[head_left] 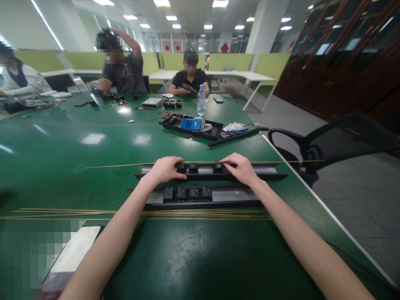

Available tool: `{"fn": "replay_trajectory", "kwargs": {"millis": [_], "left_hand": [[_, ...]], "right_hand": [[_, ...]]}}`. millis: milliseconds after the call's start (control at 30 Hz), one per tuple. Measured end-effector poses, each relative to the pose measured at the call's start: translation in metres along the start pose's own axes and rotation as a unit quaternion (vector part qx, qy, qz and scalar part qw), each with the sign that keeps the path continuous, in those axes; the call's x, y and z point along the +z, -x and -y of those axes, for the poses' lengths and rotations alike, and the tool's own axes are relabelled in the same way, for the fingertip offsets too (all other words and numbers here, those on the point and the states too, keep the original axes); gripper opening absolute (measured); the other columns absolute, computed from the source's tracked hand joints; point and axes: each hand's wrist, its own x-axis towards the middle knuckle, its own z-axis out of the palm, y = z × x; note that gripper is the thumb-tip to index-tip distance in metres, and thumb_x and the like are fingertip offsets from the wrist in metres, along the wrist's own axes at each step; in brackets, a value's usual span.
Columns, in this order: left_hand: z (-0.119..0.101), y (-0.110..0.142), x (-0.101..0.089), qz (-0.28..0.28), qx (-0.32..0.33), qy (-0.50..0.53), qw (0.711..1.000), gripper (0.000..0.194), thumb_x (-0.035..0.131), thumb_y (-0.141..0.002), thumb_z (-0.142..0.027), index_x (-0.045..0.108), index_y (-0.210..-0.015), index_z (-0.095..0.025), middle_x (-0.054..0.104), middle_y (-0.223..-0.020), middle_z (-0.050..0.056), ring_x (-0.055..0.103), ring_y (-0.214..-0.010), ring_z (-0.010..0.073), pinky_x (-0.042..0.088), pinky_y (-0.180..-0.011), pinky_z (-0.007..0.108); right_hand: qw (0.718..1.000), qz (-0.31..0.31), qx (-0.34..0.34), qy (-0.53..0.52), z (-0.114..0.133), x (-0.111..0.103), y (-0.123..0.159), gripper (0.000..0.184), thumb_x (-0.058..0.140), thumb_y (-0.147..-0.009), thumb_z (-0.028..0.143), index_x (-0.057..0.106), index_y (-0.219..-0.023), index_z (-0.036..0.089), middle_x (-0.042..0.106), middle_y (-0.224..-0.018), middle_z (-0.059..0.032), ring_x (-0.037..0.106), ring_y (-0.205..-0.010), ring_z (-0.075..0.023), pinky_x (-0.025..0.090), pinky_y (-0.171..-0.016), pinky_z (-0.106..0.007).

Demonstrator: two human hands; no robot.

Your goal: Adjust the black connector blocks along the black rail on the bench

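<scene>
My left hand (165, 170) spans the far black channel rail (254, 177), thumb on its near wall and fingers at the far side, beside a black block. With fingertips pinched together, my right hand (239, 168) is at the thin brass-coloured rod (118, 166), right by another black block (218, 167) in the rail. The rod runs lengthwise along the rail and sticks out well past both ends. Closer to me lies a second black channel rail (234, 196), with several black blocks (181, 193) in a row inside it.
Several thin rods (78, 212) lie nearest me. Beyond the rails are a black tray (215, 132) with a blue item, gloves (234, 128), a black tube (231, 139) and a water bottle (201, 101). An office chair (343, 133) stands right. Three people sit across the table.
</scene>
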Motion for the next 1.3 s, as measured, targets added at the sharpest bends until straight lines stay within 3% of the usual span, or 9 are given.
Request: {"fn": "replay_trajectory", "kwargs": {"millis": [1300], "left_hand": [[0.0013, -0.0002, 0.0014, -0.002, 0.000, -0.011, 1.000, 0.070, 0.071, -0.072, -0.070, 0.065, -0.126, -0.026, 0.072, -0.126, 0.007, 0.067, -0.112, 0.0312, 0.052, -0.091, 0.037]], "right_hand": [[1.000, -0.005, 0.017, 0.004, -0.0009, 0.0003, 0.0010, 0.018, 0.058, -0.095, 0.028, 0.076, -0.096, 0.025, 0.076, -0.095, -0.0039, 0.067, -0.089, -0.0223, 0.053, -0.083, -0.038]]}}
